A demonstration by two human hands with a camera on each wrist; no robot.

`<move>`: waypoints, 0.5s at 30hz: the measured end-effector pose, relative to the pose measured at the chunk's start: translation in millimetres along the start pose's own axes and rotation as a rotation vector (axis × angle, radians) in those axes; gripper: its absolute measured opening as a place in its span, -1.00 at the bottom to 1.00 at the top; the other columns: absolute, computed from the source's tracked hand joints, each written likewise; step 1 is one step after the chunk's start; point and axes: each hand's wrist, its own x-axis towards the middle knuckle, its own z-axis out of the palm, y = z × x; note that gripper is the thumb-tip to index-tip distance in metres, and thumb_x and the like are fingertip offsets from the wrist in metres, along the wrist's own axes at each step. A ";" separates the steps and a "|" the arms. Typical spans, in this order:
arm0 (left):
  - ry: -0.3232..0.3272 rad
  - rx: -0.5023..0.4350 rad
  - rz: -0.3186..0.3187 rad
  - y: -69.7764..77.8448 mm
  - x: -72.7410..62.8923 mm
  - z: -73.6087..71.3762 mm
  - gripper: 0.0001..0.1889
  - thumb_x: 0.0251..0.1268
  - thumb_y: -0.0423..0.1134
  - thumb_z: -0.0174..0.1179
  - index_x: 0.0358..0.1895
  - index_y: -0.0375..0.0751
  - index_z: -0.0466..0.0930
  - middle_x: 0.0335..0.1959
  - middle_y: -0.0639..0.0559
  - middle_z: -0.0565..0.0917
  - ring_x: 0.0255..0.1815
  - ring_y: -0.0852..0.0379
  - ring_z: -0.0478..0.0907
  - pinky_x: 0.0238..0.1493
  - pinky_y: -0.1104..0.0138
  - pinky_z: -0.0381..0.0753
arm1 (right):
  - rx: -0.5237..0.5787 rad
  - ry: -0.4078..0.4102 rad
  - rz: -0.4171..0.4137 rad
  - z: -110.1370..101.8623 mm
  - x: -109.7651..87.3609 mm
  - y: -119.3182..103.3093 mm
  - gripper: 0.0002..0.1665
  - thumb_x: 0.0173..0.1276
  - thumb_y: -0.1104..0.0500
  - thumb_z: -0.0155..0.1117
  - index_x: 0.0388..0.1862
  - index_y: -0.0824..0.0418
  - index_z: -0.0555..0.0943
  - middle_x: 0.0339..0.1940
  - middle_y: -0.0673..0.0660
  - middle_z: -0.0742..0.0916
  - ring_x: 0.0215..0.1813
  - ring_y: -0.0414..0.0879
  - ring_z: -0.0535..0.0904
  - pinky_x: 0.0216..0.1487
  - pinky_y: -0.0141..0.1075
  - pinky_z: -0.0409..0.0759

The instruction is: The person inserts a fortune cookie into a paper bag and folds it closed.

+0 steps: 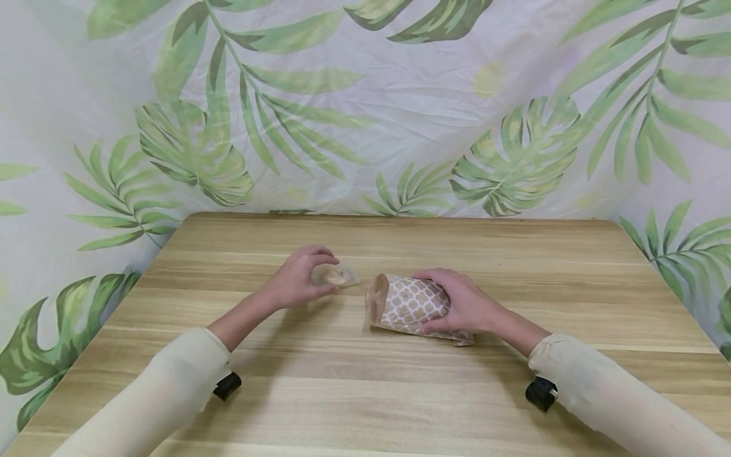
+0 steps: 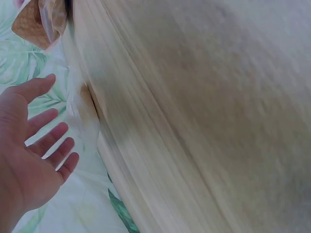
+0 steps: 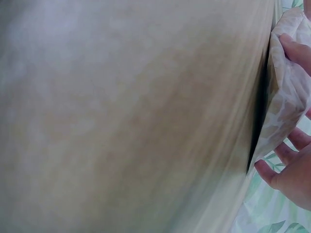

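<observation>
A brown paper bag [image 1: 412, 303] with a white lattice print lies on its side on the wooden table, its plain brown end facing left. My right hand [image 1: 465, 301] grips it from the right, thumb on the near side and fingers over the far side. In the right wrist view the same hand [image 3: 294, 170] curls round the crinkled bag [image 3: 286, 97]. A small clear plastic packet [image 1: 337, 275] with something beige inside lies left of the bag. Around its left side my left hand [image 1: 299, 279] holds its fingers apart; the left wrist view shows this hand [image 2: 36, 150] with loosely spread fingers.
The wood-grain table [image 1: 365, 393] runs back to a leaf-print cloth [image 1: 400, 114] hanging behind it. Black wrist devices show under both cuffs, one at the left sleeve [image 1: 227, 385] and one at the right [image 1: 540, 393].
</observation>
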 end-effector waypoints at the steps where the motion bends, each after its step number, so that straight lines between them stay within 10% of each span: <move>1: -0.004 0.020 0.000 -0.8 -0.4 -0.7 -0.51 0.16 -0.23 0.53 0.10 -0.46 0.69 0.14 -0.33 0.64 0.23 -0.32 0.54 0.31 -0.15 0.47 | -0.001 0.000 -0.001 0.0 0.1 -0.1 0.10 -0.09 -0.11 0.78 0.42 0.18 0.49 0.35 0.19 0.64 0.36 0.19 0.54 0.36 0.18 0.46; 15: -0.081 0.041 -0.091 -2.9 -5.1 -7.4 -0.54 0.24 -0.18 0.49 0.12 -0.41 0.71 0.07 -0.29 0.62 -0.14 -0.07 0.62 -0.14 0.12 0.65 | -0.003 0.004 -0.011 -0.1 0.3 0.2 0.07 -0.09 -0.07 0.79 0.40 0.20 0.51 0.33 0.19 0.65 0.36 0.19 0.54 0.36 0.18 0.45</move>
